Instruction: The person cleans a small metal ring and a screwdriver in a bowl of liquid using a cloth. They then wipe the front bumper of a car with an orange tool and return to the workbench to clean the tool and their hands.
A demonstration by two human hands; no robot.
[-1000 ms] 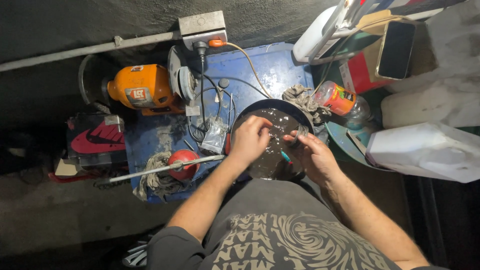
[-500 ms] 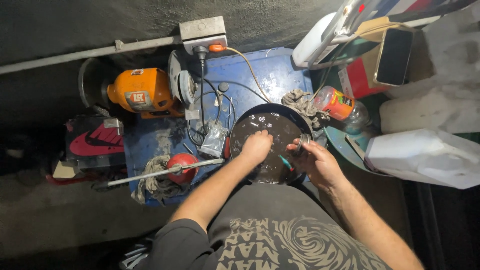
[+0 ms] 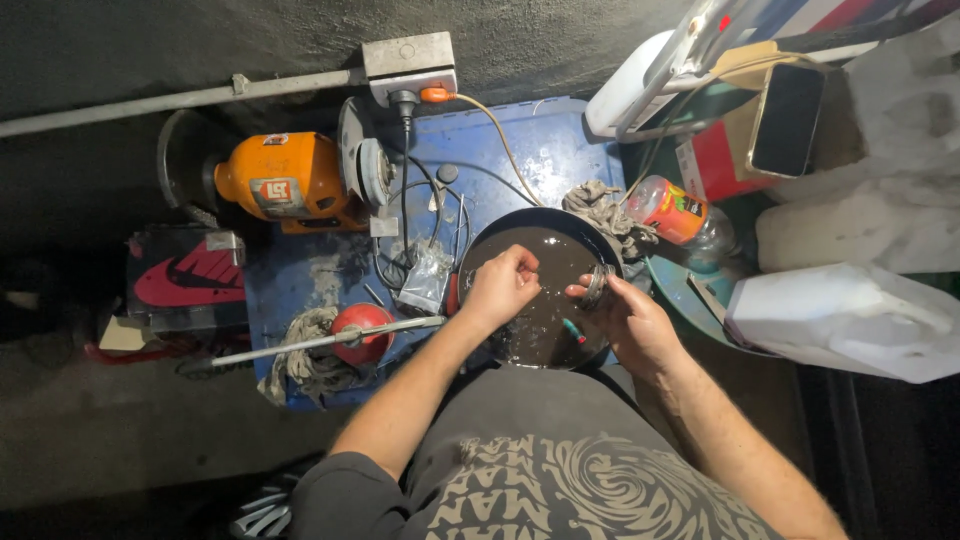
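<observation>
**Both hands over a pan of dark liquid, the right one gripping a metal ring**

The right hand (image 3: 632,318) reaches in from the lower right, forearm slanting up toward the pan, wrist bent so the fingers curl inward. Its thumb and fingers are clamped on a small round metal ring (image 3: 597,284), which it holds at the pan's right rim, just above the liquid. The ring stands roughly on edge, its flat face turned toward the left hand; it is too small to tell its axis more exactly.

The left hand (image 3: 500,287) comes in from the lower left, forearm crossing the pan's near-left rim. Its fingertips are pinched together over the liquid, just left of the ring; whether they hold anything cannot be made out.

Beneath both hands sits the round black pan (image 3: 520,222), filled with dark, shiny liquid. A small green-and-red object (image 3: 573,330) lies in it, below the ring and near the right palm.

Beyond the ring, touching the pan's far rim, is a grey rag (image 3: 600,208), and past it an orange-labelled bottle (image 3: 672,210) lying on its side. Left of the left hand lie a crumpled clear bag (image 3: 425,280), a red round object (image 3: 362,330) and a metal rod (image 3: 320,342); farther off stands an orange bench grinder (image 3: 290,180) on the blue surface (image 3: 530,150).
</observation>
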